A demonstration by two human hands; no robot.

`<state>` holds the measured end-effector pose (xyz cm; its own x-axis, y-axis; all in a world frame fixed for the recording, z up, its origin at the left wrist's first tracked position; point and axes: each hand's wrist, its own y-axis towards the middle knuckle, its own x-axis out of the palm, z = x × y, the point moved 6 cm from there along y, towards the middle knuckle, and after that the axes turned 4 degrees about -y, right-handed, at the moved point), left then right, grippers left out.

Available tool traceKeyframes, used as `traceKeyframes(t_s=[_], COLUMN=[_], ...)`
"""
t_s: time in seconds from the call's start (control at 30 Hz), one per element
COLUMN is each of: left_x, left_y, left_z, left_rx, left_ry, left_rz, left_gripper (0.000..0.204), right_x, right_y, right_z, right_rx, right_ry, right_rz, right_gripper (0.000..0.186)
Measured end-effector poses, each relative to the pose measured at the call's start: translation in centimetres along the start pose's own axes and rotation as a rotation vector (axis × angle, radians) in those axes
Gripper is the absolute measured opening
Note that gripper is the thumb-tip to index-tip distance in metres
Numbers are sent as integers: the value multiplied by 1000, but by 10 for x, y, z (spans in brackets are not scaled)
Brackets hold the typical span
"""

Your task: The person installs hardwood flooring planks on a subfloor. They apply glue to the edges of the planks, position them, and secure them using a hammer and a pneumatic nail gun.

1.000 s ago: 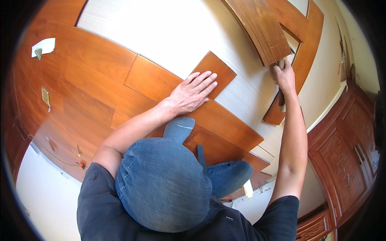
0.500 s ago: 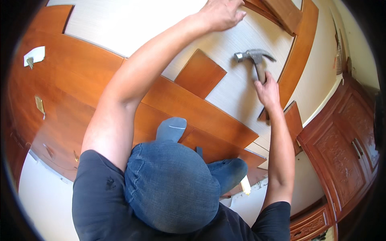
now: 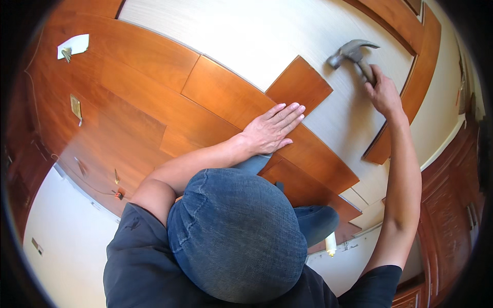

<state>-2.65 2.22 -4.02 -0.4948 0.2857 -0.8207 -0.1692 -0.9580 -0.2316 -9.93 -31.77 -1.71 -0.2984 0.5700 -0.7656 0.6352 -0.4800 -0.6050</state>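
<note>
My left hand (image 3: 275, 128) lies flat with fingers stretched out on an orange-brown floorboard (image 3: 226, 92), its fingertips close to the near edge of a short board piece (image 3: 300, 84). That piece juts out over the pale underlay (image 3: 205, 25). To the right, my right hand (image 3: 386, 95) is closed around the handle of a claw hammer (image 3: 353, 53). The hammer's head hangs above the underlay, beyond the short piece and apart from it; motion slightly blurs it.
Laid boards (image 3: 128, 87) stretch across the left. More boards (image 3: 426, 66) line the right side, by a carved wooden cabinet (image 3: 447, 231). A white bottle-like tube (image 3: 330, 245) is near my denim-covered leg (image 3: 318, 223). A round denim cap (image 3: 239, 236) blocks the lower middle.
My left hand has come back from the far boards and now rests flat near the short piece. My right hand still grips the hammer. The whole view has shifted.
</note>
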Motion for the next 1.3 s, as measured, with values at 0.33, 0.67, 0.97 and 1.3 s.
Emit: traceKeyframes(t_s=[0.33,0.67,0.97,1.3], left_x=[2,3,5,5], left_y=[-2,-5,-6,-5], left_z=[0,2,1,2], left_rx=[-16,-7,-12,-5], left_ry=[24,-78,-66,-103], left_rz=[-29,-24,-59,-36], left_gripper=[75,70,70,70], right_x=[-5,-4,13,16], right_y=[-5,-15,-16,-15], right_z=[1,-12,-20,-17], right_rx=[17,-17,-26,-54], right_ry=[-63,-101,-71,-60], right_rz=[18,-33,-65,-46], right_gripper=[41,46,40,35])
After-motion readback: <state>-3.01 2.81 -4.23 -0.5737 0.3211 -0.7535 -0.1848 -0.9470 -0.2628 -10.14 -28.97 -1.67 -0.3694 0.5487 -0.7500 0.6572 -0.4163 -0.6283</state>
